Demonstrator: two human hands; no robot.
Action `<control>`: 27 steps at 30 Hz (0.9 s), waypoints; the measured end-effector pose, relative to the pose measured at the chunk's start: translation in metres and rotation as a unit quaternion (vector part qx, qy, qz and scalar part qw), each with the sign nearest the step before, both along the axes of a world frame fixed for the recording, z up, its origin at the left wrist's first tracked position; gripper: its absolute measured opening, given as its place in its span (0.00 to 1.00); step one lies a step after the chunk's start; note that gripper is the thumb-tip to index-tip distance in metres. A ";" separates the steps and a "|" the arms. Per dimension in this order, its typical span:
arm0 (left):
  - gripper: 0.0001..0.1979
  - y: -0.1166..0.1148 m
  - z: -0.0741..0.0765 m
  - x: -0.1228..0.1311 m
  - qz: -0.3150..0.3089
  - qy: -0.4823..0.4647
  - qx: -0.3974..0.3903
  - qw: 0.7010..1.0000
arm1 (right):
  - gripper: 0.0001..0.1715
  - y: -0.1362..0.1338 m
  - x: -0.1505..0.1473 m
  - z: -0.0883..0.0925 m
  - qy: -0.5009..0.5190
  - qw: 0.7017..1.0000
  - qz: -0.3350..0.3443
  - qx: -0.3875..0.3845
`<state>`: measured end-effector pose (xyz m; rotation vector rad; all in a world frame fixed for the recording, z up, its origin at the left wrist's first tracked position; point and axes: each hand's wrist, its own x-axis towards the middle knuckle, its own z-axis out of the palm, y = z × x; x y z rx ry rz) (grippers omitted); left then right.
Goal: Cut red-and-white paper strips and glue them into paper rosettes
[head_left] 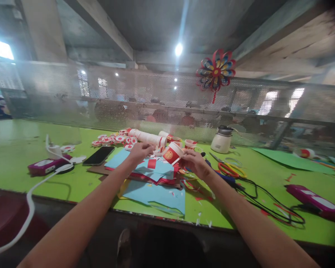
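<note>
A red and white paper cup point(173, 153) with a gold emblem is tilted in my right hand point(194, 162), whose fingers pinch its right side. My left hand point(141, 152) is to the left of the cup, over the paper stack, with its fingers pressed together; whatever they hold is too small to make out. Below both hands lie blue sheets point(156, 172) and red paper, with a small red piece on top. Just behind are a lying stack of white cups point(147, 137), another cup point(190, 144) and several red and white discs point(120, 139).
On the left lie a black phone point(99, 156), a purple box point(46, 165) and a white cable. Scissors point(229, 169), black cords and a white jar point(222, 140) are on the right, near a green sheet point(290, 158). A perforated metal screen borders the green table point(86, 186).
</note>
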<state>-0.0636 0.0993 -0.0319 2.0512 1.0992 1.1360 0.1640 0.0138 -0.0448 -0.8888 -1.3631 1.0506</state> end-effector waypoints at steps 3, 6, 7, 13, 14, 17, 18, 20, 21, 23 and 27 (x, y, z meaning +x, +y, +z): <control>0.19 -0.017 0.013 0.005 -0.096 -0.059 -0.052 0.992 | 0.08 0.000 0.001 0.000 -0.010 1.000 -0.017 0.019; 0.17 -0.034 0.020 0.010 -0.111 -0.016 -0.087 0.990 | 0.07 0.002 0.003 0.000 -0.012 0.998 -0.043 0.038; 0.16 -0.039 0.020 0.013 -0.120 -0.007 -0.103 0.987 | 0.07 0.003 0.004 -0.001 -0.013 0.998 -0.050 0.042; 0.10 -0.057 0.013 0.034 -0.154 -0.114 -0.184 0.964 | 0.08 0.011 0.005 -0.007 -0.023 0.996 -0.066 0.052; 0.08 -0.059 0.012 0.038 -0.156 -0.146 -0.198 0.957 | 0.08 0.012 0.004 -0.008 -0.025 0.996 -0.065 0.052; 0.07 -0.064 0.010 0.050 -0.182 -0.247 -0.252 0.918 | 0.08 0.016 0.003 -0.012 -0.027 0.996 -0.062 0.057; 0.07 -0.065 0.010 0.054 -0.190 -0.281 -0.267 0.902 | 0.07 0.016 0.002 -0.013 -0.026 0.996 -0.062 0.058; 0.08 -0.068 0.011 0.061 -0.200 -0.339 -0.286 0.874 | 0.07 0.017 0.002 -0.014 -0.021 0.996 -0.064 0.061; 0.09 -0.068 0.011 0.064 -0.201 -0.361 -0.292 0.863 | 0.07 0.017 0.002 -0.014 -0.017 0.996 -0.066 0.061; 0.09 -0.069 0.011 0.068 -0.194 -0.387 -0.294 0.852 | 0.08 0.017 0.002 -0.014 -0.012 0.996 -0.072 0.059; 0.08 -0.068 0.005 0.073 -0.156 -0.400 -0.261 0.865 | 0.13 0.018 0.000 -0.016 -0.020 0.996 -0.072 0.052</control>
